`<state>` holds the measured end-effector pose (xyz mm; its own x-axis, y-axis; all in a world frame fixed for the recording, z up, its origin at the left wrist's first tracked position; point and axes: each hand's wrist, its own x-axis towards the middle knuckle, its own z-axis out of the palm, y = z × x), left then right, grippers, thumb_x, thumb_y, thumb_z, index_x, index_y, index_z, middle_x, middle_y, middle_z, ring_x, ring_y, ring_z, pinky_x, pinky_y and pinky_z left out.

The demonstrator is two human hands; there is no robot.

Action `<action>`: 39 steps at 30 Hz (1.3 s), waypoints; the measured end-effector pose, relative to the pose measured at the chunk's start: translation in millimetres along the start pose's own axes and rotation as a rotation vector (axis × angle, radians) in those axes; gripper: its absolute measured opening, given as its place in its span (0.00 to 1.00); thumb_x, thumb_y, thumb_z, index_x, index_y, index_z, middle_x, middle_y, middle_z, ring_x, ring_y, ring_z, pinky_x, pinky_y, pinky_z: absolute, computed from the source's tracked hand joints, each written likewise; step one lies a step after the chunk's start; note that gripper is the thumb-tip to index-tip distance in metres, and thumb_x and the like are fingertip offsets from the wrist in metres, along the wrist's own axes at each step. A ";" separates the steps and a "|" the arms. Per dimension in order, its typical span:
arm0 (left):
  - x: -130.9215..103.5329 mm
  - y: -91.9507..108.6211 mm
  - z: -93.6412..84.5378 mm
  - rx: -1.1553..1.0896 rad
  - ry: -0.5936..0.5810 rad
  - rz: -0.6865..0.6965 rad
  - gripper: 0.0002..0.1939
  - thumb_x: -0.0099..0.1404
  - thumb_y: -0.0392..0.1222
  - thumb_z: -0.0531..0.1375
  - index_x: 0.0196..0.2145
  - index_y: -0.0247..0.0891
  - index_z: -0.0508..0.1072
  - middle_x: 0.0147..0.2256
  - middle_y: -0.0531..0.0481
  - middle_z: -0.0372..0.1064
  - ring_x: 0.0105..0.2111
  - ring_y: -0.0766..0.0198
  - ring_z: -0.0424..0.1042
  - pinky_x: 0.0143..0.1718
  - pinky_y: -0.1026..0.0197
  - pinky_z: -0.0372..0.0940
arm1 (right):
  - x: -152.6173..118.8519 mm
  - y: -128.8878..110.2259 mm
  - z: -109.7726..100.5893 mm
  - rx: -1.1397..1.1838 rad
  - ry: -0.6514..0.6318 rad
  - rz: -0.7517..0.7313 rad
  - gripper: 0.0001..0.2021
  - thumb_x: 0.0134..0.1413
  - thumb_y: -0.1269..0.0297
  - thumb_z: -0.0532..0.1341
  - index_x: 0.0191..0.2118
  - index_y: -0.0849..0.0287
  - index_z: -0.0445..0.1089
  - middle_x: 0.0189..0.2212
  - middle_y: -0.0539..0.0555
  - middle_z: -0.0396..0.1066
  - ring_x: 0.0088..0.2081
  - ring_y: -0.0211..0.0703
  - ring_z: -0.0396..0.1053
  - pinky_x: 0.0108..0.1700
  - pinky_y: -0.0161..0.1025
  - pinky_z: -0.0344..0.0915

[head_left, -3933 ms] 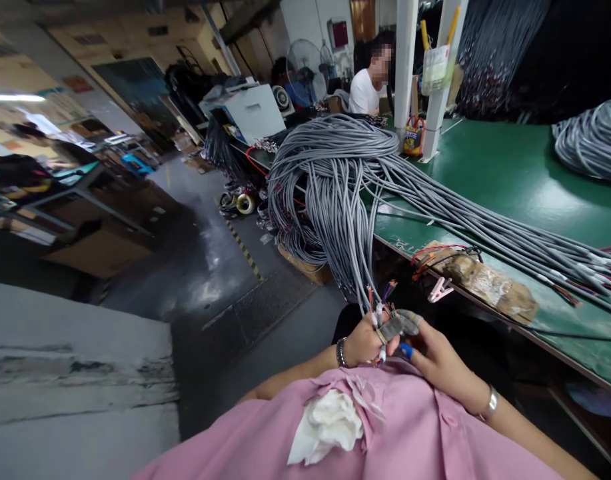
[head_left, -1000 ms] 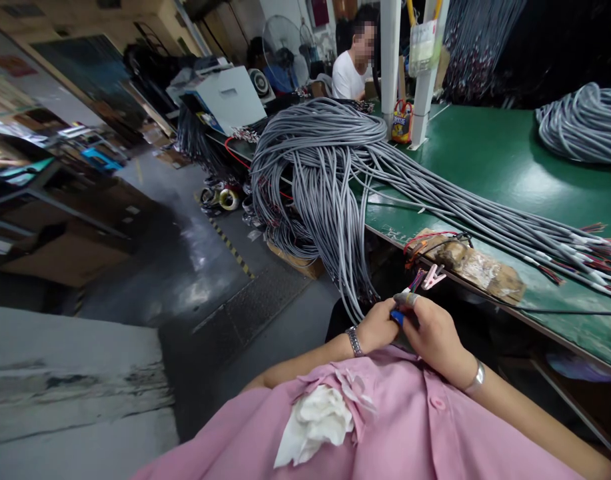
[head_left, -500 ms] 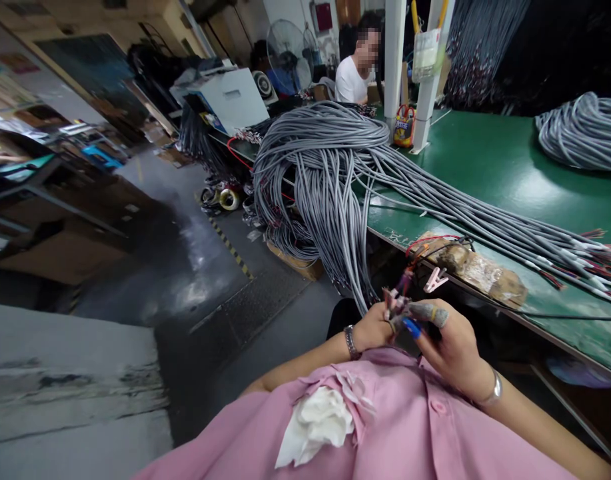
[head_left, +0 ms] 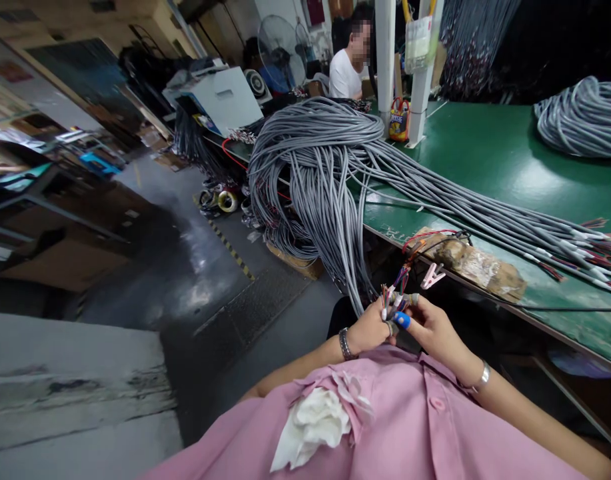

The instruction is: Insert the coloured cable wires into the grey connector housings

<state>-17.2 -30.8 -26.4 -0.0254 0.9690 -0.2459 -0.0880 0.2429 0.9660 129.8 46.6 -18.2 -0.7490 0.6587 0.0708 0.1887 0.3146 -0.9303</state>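
Note:
In front of my shirt, my left hand (head_left: 371,329) is closed round the end of a grey cable, whose thin coloured wires (head_left: 384,294) fan out above the fingers. My right hand (head_left: 434,328) meets it from the right, fingers pinched at the same wires. Blue tape (head_left: 402,321) wraps its thumb, and a grey covering its forefinger. Just beyond, a wire bunch (head_left: 404,275) hangs from the table edge beside a pink clip (head_left: 432,275). My fingers hide part of what lies between them.
A large heap of grey cables (head_left: 318,143) drapes over the green table (head_left: 490,157), stripped ends lying to the right. A taped wooden block (head_left: 478,267) sits at the near edge. A coil (head_left: 582,120) lies far right. A person in white (head_left: 344,75) sits behind.
My right hand has lowered and drawn its fingers in against the wires by my left hand. The coloured wires now stand up more clearly. The view has shifted slightly.

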 end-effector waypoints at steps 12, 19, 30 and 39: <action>5.9 -18.9 9.8 0.323 0.260 0.245 0.27 0.54 0.33 0.63 0.51 0.36 0.62 0.39 0.49 0.71 0.39 0.62 0.70 0.44 0.61 0.65 | -7.1 -22.0 0.5 -0.707 0.072 -0.235 0.10 0.56 0.57 0.58 0.30 0.59 0.66 0.23 0.52 0.69 0.23 0.40 0.65 0.26 0.36 0.55; 1.2 -13.4 10.0 0.466 0.208 0.227 0.21 0.59 0.40 0.61 0.50 0.38 0.62 0.39 0.47 0.72 0.39 0.59 0.72 0.43 0.59 0.65 | -2.3 -26.6 5.5 -0.621 0.059 -0.126 0.08 0.53 0.62 0.58 0.26 0.57 0.62 0.21 0.49 0.67 0.21 0.37 0.62 0.25 0.34 0.51; 12.9 -16.9 3.6 0.532 -0.004 0.318 0.09 0.58 0.42 0.60 0.37 0.37 0.70 0.34 0.49 0.69 0.34 0.61 0.69 0.38 0.60 0.64 | -15.1 -28.6 -9.3 -0.504 0.163 -0.385 0.11 0.57 0.62 0.57 0.24 0.57 0.63 0.19 0.49 0.61 0.22 0.37 0.59 0.26 0.35 0.54; -2.6 4.2 -8.0 0.003 0.012 0.051 0.24 0.61 0.55 0.60 0.46 0.32 0.67 0.17 0.59 0.59 0.14 0.72 0.59 0.17 0.70 0.55 | -12.8 -10.5 -7.4 -0.095 0.135 -0.064 0.09 0.58 0.58 0.58 0.38 0.58 0.67 0.26 0.51 0.69 0.25 0.38 0.64 0.27 0.35 0.63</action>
<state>-25.4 -32.6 -22.3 -0.0414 0.9795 -0.1970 -0.0831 0.1932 0.9776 142.1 39.9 -6.7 -0.6704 0.7192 0.1826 0.2072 0.4178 -0.8846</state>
